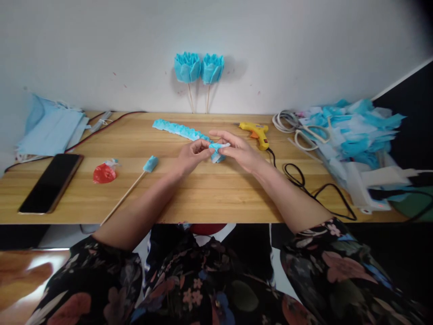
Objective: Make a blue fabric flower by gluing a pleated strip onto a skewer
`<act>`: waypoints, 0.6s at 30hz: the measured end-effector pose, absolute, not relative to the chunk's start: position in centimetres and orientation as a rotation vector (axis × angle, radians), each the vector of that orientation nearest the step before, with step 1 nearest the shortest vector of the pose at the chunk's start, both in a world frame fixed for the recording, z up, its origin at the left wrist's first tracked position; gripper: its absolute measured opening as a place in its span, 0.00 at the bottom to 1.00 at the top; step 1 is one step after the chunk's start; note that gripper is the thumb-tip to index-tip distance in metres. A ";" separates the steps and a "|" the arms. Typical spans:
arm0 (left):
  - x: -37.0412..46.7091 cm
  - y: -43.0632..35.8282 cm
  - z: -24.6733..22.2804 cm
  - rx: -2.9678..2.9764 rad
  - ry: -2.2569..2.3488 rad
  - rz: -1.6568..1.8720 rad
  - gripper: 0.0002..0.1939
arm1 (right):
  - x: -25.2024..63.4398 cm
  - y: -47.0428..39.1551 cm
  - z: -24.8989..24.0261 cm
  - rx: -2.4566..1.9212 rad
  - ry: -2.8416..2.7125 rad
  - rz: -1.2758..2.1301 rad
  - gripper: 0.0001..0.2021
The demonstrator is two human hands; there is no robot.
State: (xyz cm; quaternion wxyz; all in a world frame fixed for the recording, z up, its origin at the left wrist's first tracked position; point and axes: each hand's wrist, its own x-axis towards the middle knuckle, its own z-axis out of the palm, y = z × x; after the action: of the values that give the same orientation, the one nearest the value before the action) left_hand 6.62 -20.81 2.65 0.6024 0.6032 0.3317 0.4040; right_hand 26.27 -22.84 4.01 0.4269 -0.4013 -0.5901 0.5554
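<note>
A long gathered blue strip [181, 130] lies across the wooden table, its near end raised between my two hands. My left hand [194, 155] pinches that blue and white end between thumb and fingers. From the other side, my right hand [238, 151] grips the same end with thumb and index finger, its other fingers loosely curved. Left of my hands, a stick with a small blue roll [150, 164] on its tip rests on the table. Two blue fabric flowers [187, 67] on sticks lean against the wall behind.
A yellow glue gun [256, 132] with a black cord lies to the right. Beyond it are scissors [313, 135], a blue and white fabric pile [358, 128] and a power strip. At left are masks [50, 128], a phone [50, 183] and a red wrapper [104, 173].
</note>
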 end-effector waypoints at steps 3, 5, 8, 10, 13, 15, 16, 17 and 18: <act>6.5 -20.8 2.4 1.389 0.746 0.924 0.13 | 26.1 -22.9 3.8 -1.021 -1.495 1.385 0.28; 6.5 -20.7 2.3 1.375 0.736 0.923 0.12 | 26.0 -23.0 3.7 -1.025 -1.493 1.382 0.28; 6.6 -20.6 2.0 1.318 0.737 0.948 0.11 | 26.1 -23.0 3.9 -1.005 -1.487 1.391 0.27; 6.6 -20.4 1.9 1.269 0.754 0.975 0.10 | 26.4 -22.9 4.0 -1.007 -1.454 1.392 0.27; 6.7 -20.2 1.9 1.194 0.788 1.007 0.08 | 26.7 -22.8 4.3 -1.029 -1.381 1.358 0.23; 6.7 -20.1 2.1 1.147 0.807 1.017 0.07 | 26.8 -22.6 4.3 -1.042 -1.350 1.333 0.22; 6.7 -20.1 2.1 1.128 0.815 1.019 0.06 | 26.9 -22.6 4.3 -1.050 -1.340 1.325 0.22; 6.8 -20.2 2.2 1.114 0.821 1.020 0.06 | 26.9 -22.5 4.2 -1.059 -1.333 1.324 0.22; 6.8 -20.2 2.3 1.105 0.824 1.021 0.06 | 26.9 -22.5 4.1 -1.064 -1.330 1.328 0.23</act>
State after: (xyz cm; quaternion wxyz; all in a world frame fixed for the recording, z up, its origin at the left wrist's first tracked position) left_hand 6.83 -20.21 2.30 0.6541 0.4873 0.3633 0.4502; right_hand 26.85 -22.48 4.15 0.4715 -0.4344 -0.5429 0.5424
